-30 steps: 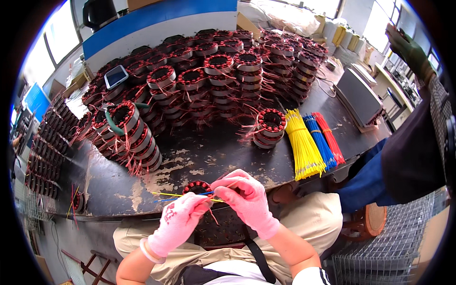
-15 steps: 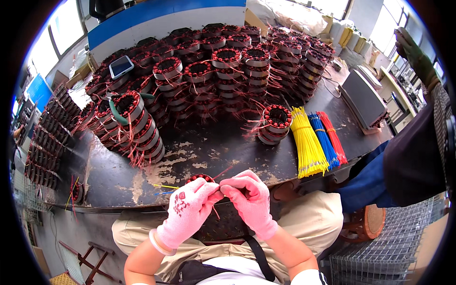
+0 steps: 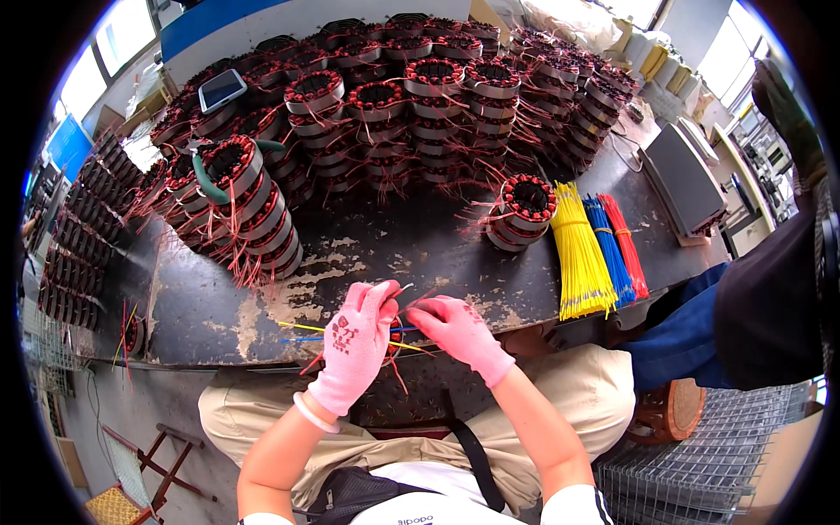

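Note:
Both my hands wear pink gloves. My left hand (image 3: pixel 357 341) is raised over a stator (image 3: pixel 396 336), a ring with red windings, and hides most of it. Its fingers pinch a thin wire whose pale tip (image 3: pixel 405 288) pokes out. Just to the right, my right hand (image 3: pixel 462 332) is closed, with thin dark-red winding wires (image 3: pixel 420 299) at its fingertips. A yellow wire (image 3: pixel 302 326) and a blue wire (image 3: pixel 302 340) stick out left of the stator. Red leads hang below it, near the bench's front edge.
Stacked stators (image 3: pixel 376 101) fill the back of the bench (image 3: pixel 385 236). A short stack (image 3: pixel 527 199) stands nearer, beside bundles of yellow (image 3: pixel 579 254), blue (image 3: pixel 611 249) and red wires (image 3: pixel 625 245). A phone-like device (image 3: pixel 222 90) lies on stators. Another person's dark clothing (image 3: pixel 770 297) is at right.
My hands have drawn apart, the left rising upright and the right moving slightly right. More of the stator and its yellow and blue wires now shows. The view has shifted slightly.

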`<state>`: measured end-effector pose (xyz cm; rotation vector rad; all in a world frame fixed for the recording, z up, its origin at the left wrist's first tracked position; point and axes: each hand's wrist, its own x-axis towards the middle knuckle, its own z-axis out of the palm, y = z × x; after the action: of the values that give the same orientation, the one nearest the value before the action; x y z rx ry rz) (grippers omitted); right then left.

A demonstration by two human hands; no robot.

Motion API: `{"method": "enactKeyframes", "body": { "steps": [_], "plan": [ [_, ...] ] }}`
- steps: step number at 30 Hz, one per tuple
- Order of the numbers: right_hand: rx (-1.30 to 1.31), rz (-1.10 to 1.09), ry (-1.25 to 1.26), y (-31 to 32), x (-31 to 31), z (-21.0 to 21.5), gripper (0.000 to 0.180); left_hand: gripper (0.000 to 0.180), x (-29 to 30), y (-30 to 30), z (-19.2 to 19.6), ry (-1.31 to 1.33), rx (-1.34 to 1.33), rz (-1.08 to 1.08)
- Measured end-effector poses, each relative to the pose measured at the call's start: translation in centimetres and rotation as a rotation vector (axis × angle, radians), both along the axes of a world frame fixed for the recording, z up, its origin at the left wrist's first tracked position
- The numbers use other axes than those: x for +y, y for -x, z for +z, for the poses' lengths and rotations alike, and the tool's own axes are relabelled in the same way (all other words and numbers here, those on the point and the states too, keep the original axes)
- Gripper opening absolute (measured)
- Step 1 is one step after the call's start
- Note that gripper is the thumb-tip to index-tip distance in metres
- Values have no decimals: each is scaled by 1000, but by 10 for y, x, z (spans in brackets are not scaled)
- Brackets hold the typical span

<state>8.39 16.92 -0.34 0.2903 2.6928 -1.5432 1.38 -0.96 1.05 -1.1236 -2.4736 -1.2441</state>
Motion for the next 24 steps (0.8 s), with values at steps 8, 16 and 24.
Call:
{"method": "enactKeyframes", "body": {
  "steps": [8, 16, 24],
  "plan": [
    [100, -132, 312, 1, -9, -19, 18, 23, 3, 3, -17, 66, -57, 25],
    [366, -271, 86, -29, -28, -4, 18, 12, -8, 17, -10, 124, -48, -165],
    [381, -102, 114, -17, -6, 3, 16, 12, -7, 18, 3, 155, -50, -215]
  ]
}}
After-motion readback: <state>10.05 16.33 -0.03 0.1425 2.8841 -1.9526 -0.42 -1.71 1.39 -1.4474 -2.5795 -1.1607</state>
